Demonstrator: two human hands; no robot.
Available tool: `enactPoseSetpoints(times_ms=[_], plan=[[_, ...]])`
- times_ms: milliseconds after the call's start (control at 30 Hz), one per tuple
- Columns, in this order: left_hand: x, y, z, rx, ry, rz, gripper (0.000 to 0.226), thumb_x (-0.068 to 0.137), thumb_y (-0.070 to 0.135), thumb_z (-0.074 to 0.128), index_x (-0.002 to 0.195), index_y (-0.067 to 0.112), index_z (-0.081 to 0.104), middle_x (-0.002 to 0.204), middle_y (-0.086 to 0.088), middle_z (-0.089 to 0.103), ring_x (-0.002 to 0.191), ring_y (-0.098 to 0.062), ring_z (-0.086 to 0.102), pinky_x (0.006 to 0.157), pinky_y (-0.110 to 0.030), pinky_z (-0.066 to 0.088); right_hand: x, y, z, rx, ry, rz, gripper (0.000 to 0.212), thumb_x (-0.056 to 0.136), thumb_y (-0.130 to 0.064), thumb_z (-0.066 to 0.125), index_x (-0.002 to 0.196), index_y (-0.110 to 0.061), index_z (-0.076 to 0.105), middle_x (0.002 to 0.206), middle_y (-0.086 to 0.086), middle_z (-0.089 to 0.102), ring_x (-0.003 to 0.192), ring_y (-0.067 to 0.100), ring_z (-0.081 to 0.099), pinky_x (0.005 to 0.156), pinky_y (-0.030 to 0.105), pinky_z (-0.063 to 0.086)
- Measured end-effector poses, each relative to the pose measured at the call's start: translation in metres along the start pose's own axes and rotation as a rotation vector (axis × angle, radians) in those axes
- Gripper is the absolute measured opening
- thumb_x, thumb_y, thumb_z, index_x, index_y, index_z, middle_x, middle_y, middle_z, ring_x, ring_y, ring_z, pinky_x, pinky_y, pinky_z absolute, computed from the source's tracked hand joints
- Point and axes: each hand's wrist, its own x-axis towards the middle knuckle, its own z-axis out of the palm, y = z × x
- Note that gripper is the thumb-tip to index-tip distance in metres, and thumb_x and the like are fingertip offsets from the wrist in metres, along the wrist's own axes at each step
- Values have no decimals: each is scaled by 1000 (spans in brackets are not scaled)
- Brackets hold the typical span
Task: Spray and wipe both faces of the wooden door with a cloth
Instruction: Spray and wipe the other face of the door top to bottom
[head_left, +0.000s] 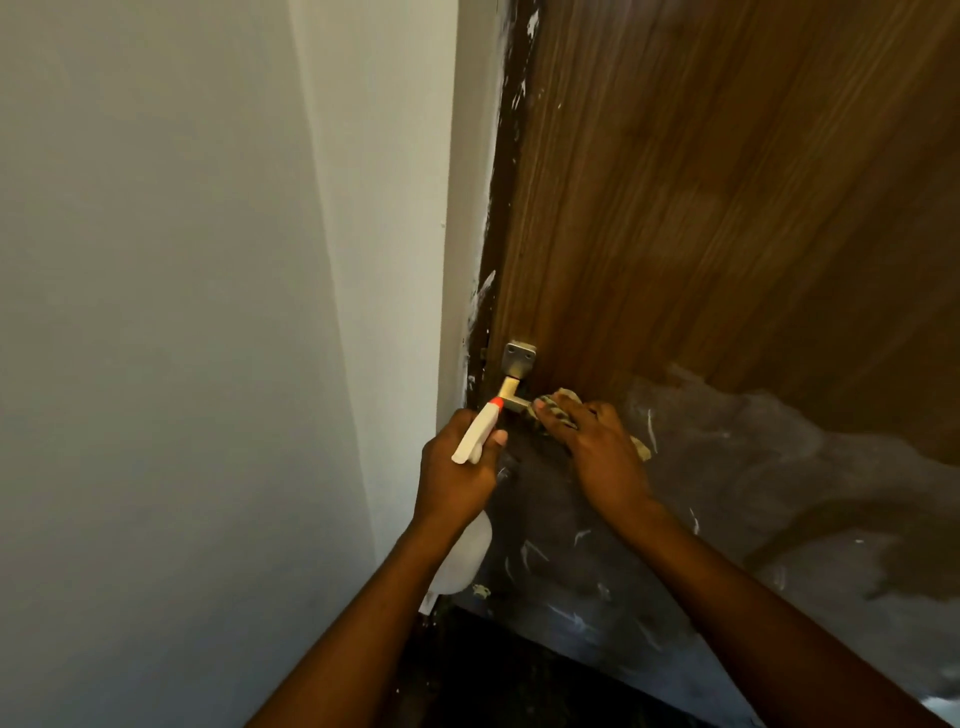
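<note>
Fingers of the left hand curl round a white plastic spray bottle with an orange nozzle. Just beside it, the right hand clasps a striped cloth over the metal lever handle of the brown wooden door.

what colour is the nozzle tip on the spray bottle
Orange-red: the nozzle tip of the white plastic spray bottle, shown best in the head view.
</note>
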Motion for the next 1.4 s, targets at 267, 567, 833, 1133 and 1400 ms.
enactPoseSetpoints(times_ms=[267, 567, 833, 1133, 1400], plan=[[0, -12, -8, -19, 23, -49, 39, 92, 20, 56, 127, 7, 50, 124, -13, 59, 108, -26, 60, 94, -33, 46, 50, -82, 15, 207, 103, 101, 51, 104, -32, 52, 153, -23, 40, 158, 11, 34, 144, 34, 35, 122, 46, 22], [-9, -33, -18, 39, 42, 7, 33, 86, 29, 63, 116, 16, 55, 109, 0, 63, 80, -6, 58, 61, -2, 44, -3, 32, 16, -237, 211, -357, 64, 91, -10, 65, 148, -29, 45, 153, 10, 46, 123, 49, 52, 93, 60, 49], [-10, -40, -19, 4, 39, -42, 38, 85, 34, 63, 118, 17, 54, 114, -3, 64, 88, -11, 60, 79, -18, 47, 23, 1, 12, -344, 228, -464, 78, 69, -13, 90, 140, -22, 59, 146, 13, 37, 122, 42, 41, 85, 60, 53], [-5, -29, -16, -18, 38, -31, 37, 85, 31, 62, 118, 15, 54, 115, -6, 64, 88, -11, 58, 81, -22, 47, 20, 16, 20, -325, 166, -383, 58, 98, -26, 58, 152, -34, 39, 155, 13, 40, 133, 39, 43, 105, 60, 44], [-8, -25, -10, -66, -33, -60, 40, 87, 19, 60, 124, 7, 50, 124, -12, 59, 110, -27, 59, 85, -22, 40, -4, 65, 11, -3, 185, -375, 55, 92, -23, 65, 145, -28, 52, 151, 13, 47, 125, 38, 54, 95, 54, 51]])
